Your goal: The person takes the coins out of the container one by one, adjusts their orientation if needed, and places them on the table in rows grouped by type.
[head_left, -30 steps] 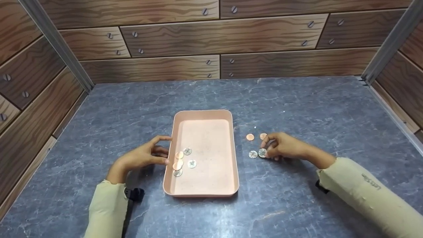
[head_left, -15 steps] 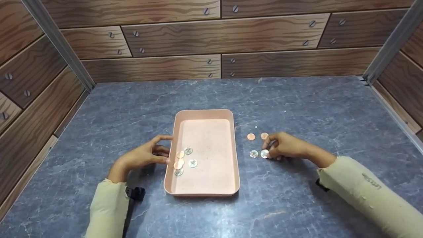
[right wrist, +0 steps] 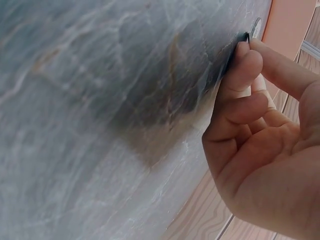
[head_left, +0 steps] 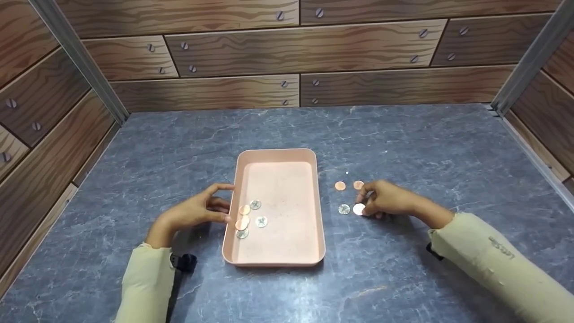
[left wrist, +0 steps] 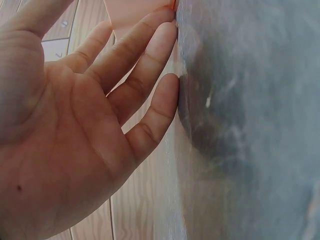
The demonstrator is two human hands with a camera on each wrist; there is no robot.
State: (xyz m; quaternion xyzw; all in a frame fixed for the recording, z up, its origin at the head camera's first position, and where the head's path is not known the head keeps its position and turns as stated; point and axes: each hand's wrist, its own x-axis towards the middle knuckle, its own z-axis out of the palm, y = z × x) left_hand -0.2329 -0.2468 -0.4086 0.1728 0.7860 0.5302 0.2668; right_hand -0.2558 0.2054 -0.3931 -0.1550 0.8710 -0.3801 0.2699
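Note:
A shallow pink tray (head_left: 287, 197) lies on the table, with several silver and copper coins (head_left: 261, 221) near its left wall. My left hand (head_left: 193, 211) is beside that wall, index finger and thumb touching it; in the left wrist view its fingers (left wrist: 155, 95) are spread. To the right of the tray, my right hand (head_left: 390, 197) pinches the edge of a silver coin (head_left: 358, 209), which glints white. Edge-on, that coin (right wrist: 247, 38) shows as a thin dark line between thumb and finger in the right wrist view.
Another silver coin (head_left: 344, 209) lies just left of the pinched one. Two copper coins, the left one (head_left: 340, 185) and the right one (head_left: 358, 185), lie farther back. Wood-patterned panels (head_left: 296, 49) wall the blue-grey table (head_left: 287, 128) at the back and sides.
The coin at my right fingertips has shifted slightly right, widening the gap to its silver neighbour, and its face has turned bright white. My left hand and the tray have stayed put.

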